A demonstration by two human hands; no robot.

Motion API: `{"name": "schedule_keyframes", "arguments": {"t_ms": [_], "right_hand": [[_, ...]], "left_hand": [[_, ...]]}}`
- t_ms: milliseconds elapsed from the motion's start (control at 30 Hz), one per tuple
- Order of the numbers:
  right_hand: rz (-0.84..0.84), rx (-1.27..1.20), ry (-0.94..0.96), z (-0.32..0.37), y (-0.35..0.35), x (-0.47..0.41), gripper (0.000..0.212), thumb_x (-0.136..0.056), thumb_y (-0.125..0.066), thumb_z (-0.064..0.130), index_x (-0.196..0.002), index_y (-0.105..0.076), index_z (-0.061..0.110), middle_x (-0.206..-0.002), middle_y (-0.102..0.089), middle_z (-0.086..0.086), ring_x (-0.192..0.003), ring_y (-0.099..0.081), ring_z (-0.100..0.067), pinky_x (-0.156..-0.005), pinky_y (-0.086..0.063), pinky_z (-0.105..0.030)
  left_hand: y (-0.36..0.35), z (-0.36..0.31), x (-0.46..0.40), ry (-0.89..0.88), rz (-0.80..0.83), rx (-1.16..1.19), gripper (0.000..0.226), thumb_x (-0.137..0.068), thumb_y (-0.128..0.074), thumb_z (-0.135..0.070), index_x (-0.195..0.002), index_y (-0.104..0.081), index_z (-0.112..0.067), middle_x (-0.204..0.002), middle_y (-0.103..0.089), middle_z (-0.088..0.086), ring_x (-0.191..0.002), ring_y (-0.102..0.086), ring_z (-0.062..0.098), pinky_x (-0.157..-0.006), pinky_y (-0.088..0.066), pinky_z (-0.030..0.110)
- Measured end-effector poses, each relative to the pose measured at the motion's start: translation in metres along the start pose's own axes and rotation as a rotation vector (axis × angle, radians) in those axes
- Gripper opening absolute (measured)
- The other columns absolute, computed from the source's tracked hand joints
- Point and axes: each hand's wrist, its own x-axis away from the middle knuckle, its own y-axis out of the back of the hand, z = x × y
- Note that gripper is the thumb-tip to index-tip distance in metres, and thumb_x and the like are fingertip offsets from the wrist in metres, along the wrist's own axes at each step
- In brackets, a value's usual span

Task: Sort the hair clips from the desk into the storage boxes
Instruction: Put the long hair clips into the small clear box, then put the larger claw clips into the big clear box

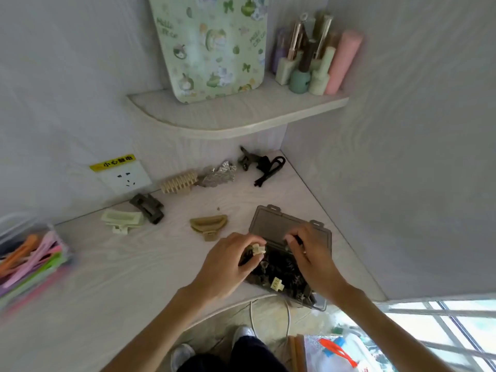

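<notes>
A dark storage box (271,222) stands open at the desk's right front, its lid tilted back, filled with small dark clips and one small cream clip (277,285). My left hand (228,261) pinches a small cream hair clip (257,249) over the box's left edge. At the lid hinge, my right hand (311,253) rests with its fingers curled around something small and dark. Loose on the desk lie a tan claw clip (208,224), a pale green clip (122,220), a dark olive clip (147,208), a beige ribbed clip (179,182), a silver clip (218,174) and black clips (261,165).
A clear box (24,229) of colourful long clips sits at the left edge. A wall socket (126,177) is behind the desk. Above, a corner shelf (236,116) carries a patterned tray and bottles. The desk's curved front edge runs under my forearms.
</notes>
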Motion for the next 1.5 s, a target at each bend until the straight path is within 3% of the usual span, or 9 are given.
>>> {"name": "schedule_keyframes", "arguments": {"t_ms": [167,267,333,567,733,833,1100,1367,1500], "right_hand": [[0.085,0.092,-0.014,-0.009,0.001,0.035,0.049,-0.094,-0.019,0.048,-0.124,-0.051,0.025,-0.124,-0.056,0.007,-0.106,-0.051,-0.002,-0.093,-0.042,-0.017],[0.200,0.280,0.052,-0.020,-0.007,0.051,0.067,-0.092,-0.008,0.061,-0.146,-0.023,0.025,-0.154,-0.018,0.011,-0.140,-0.015,-0.004,-0.117,-0.013,-0.030],[0.237,0.450,0.095,-0.029,-0.014,0.058,0.073,-0.090,-0.009,0.067,-0.148,-0.012,0.023,-0.155,-0.005,0.009,-0.144,0.001,-0.007,-0.119,0.000,-0.038],[0.250,0.670,0.129,-0.037,-0.006,0.032,0.068,-0.093,-0.021,0.063,-0.146,-0.026,0.020,-0.152,-0.025,-0.001,-0.141,-0.022,-0.019,-0.110,-0.015,-0.042],[0.260,0.715,0.090,-0.037,0.013,-0.007,0.069,-0.093,-0.017,0.061,-0.143,-0.031,0.017,-0.148,-0.036,-0.003,-0.137,-0.022,-0.018,-0.110,-0.033,-0.046],[0.353,0.603,0.079,-0.025,0.021,-0.024,0.076,-0.083,-0.017,0.064,-0.145,-0.026,0.020,-0.154,-0.022,0.000,-0.141,-0.019,-0.020,-0.118,-0.018,-0.040],[0.453,0.338,0.134,0.046,-0.006,-0.070,0.026,-0.096,-0.044,0.031,-0.109,-0.066,0.025,-0.109,-0.067,0.008,-0.093,-0.063,-0.007,-0.072,-0.041,-0.006],[0.672,0.267,0.351,0.191,-0.117,-0.095,0.023,-0.096,-0.045,0.026,-0.091,-0.054,0.046,-0.105,-0.061,0.019,-0.097,-0.058,-0.005,-0.084,-0.041,-0.014],[0.706,0.293,0.528,0.265,-0.184,-0.090,0.025,-0.095,-0.044,0.025,-0.115,-0.055,0.037,-0.123,-0.056,0.015,-0.114,-0.052,-0.005,-0.094,-0.036,-0.014]], "left_hand": [[-0.029,0.013,0.010,-0.112,0.092,-0.303,0.085,-0.080,-0.039,-0.070,-0.146,-0.025,-0.018,-0.153,-0.025,-0.005,-0.142,-0.018,0.009,-0.116,-0.014,0.029],[-0.033,0.028,0.018,-0.161,0.154,-0.592,0.092,-0.083,-0.026,-0.075,-0.147,-0.024,-0.009,-0.154,-0.023,0.004,-0.141,-0.023,0.017,-0.116,-0.018,0.040],[-0.035,0.032,0.020,-0.150,0.165,-0.637,0.086,-0.087,-0.023,-0.071,-0.146,-0.025,-0.008,-0.154,-0.023,0.005,-0.140,-0.026,0.019,-0.108,-0.020,0.039],[-0.038,0.032,-0.007,-0.046,0.146,-0.605,0.083,-0.087,-0.016,-0.067,-0.140,-0.038,-0.008,-0.147,-0.038,0.005,-0.134,-0.038,0.015,-0.104,-0.041,0.040],[-0.030,0.019,-0.037,0.053,0.171,-0.513,0.088,-0.089,-0.032,-0.064,-0.149,0.003,-0.010,-0.157,0.007,0.002,-0.146,0.002,0.015,-0.116,-0.007,0.034],[-0.016,0.010,-0.045,0.093,0.221,-0.467,0.093,-0.087,-0.044,-0.060,-0.149,0.005,-0.012,-0.158,0.006,0.002,-0.146,0.003,0.018,-0.118,-0.006,0.039],[0.071,0.037,0.035,0.283,-0.066,-0.263,0.042,-0.095,-0.046,-0.035,-0.137,-0.041,-0.028,-0.145,-0.040,-0.010,-0.131,-0.039,0.011,-0.104,-0.031,0.026],[0.151,0.101,0.190,0.692,-0.406,-0.213,0.031,-0.093,-0.047,-0.034,-0.123,-0.055,-0.033,-0.130,-0.055,-0.014,-0.121,-0.049,0.006,-0.095,-0.040,0.022],[0.186,0.127,0.265,0.841,-0.743,-0.341,0.034,-0.088,-0.058,-0.023,-0.121,-0.059,-0.024,-0.125,-0.059,-0.004,-0.119,-0.051,0.018,-0.096,-0.042,0.030]]}}
